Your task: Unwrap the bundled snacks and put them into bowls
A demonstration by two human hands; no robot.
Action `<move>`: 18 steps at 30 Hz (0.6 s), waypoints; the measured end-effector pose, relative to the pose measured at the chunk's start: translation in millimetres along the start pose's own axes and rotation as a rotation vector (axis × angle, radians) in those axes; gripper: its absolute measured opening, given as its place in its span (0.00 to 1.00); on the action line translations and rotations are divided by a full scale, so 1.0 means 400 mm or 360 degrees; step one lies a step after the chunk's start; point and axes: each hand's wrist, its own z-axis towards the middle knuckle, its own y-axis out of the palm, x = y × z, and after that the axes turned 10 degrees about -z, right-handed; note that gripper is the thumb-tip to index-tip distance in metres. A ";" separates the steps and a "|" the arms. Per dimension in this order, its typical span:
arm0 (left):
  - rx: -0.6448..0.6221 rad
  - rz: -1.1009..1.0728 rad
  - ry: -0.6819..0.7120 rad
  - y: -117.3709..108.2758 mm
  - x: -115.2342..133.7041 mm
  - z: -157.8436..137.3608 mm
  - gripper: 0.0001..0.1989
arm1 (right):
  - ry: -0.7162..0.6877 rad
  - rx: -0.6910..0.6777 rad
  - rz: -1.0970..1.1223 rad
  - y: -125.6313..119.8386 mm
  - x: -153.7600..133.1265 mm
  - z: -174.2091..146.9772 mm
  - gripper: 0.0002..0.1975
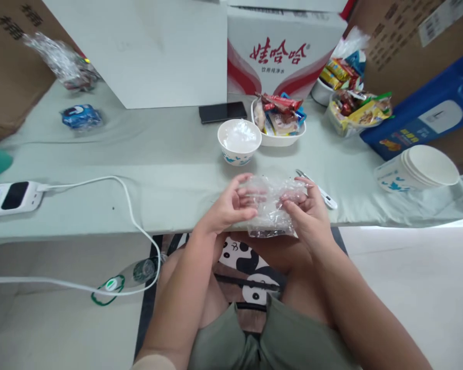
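Observation:
A crinkled clear plastic bag (272, 208) is stretched between my two hands just above the table's front edge. My left hand (235, 203) grips its left side, with the fingers partly behind the film and the thumb in front. On the other side, my right hand (308, 208) pinches the bag between thumb and curled fingers. Beside the right hand lies a slim tool with a white handle (329, 199) and a metal end; its kind is unclear. Beyond the hands stands a patterned paper bowl (239, 156) with clear crumpled plastic in it.
Behind the bowl are a black phone (223, 112) and a white dish (281, 140) of wrapped snacks. Stacked paper cups (401, 172) and a blue jug (420, 113) stand right. A white cable (129, 205) hangs over the left edge. Boxes (281, 56) line the back.

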 end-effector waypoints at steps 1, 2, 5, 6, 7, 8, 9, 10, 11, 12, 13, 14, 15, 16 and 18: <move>-0.0060 0.0044 -0.0072 0.000 0.002 -0.001 0.27 | -0.0038 0.0043 0.0014 0.004 -0.010 0.002 0.28; -0.0086 0.0129 -0.0107 0.000 0.004 -0.002 0.20 | -0.0056 0.0065 0.0016 0.007 -0.020 0.005 0.28; 0.0033 0.0416 0.0014 -0.003 0.017 -0.006 0.09 | 0.0035 -0.0113 -0.0142 0.016 -0.050 0.014 0.25; 0.0088 0.0454 0.0054 -0.007 0.022 -0.008 0.08 | 0.0078 -0.0223 -0.0257 0.018 -0.060 0.015 0.21; 0.0120 0.0454 0.0045 -0.012 0.027 -0.011 0.08 | 0.0109 -0.0320 -0.0379 0.020 -0.067 0.016 0.18; 0.0124 0.0424 -0.0013 -0.019 0.032 -0.014 0.09 | 0.0131 -0.0375 -0.0472 0.021 -0.074 0.014 0.16; 0.0107 0.0375 -0.0099 -0.027 0.037 -0.018 0.10 | 0.0151 -0.0383 -0.0513 0.021 -0.078 0.012 0.16; 0.0087 0.0314 -0.0174 -0.035 0.041 -0.022 0.11 | 0.0171 -0.0362 -0.0500 0.021 -0.080 0.009 0.16; 0.0075 0.0251 -0.0211 -0.044 0.046 -0.026 0.12 | 0.0197 -0.0341 -0.0445 0.021 -0.079 0.005 0.17; 0.0082 0.0189 -0.0198 -0.054 0.052 -0.029 0.12 | 0.0224 -0.0338 -0.0362 0.019 -0.077 0.002 0.17; 0.0116 0.0129 -0.0143 -0.063 0.058 -0.032 0.11 | 0.0241 -0.0344 -0.0280 0.017 -0.073 0.001 0.18; 0.0170 0.0070 -0.0069 -0.073 0.064 -0.035 0.09 | 0.0238 -0.0340 -0.0226 0.013 -0.069 0.003 0.18; 0.0230 0.0020 -0.0006 -0.082 0.070 -0.037 0.08 | 0.0210 -0.0308 -0.0205 0.009 -0.067 0.009 0.17; 0.0289 -0.0017 0.0037 -0.090 0.077 -0.039 0.08 | 0.0164 -0.0232 -0.0210 0.004 -0.069 0.018 0.17; 0.0391 -0.0050 0.0069 -0.105 0.089 -0.042 0.07 | 0.0048 -0.0020 -0.0290 -0.009 -0.086 0.051 0.14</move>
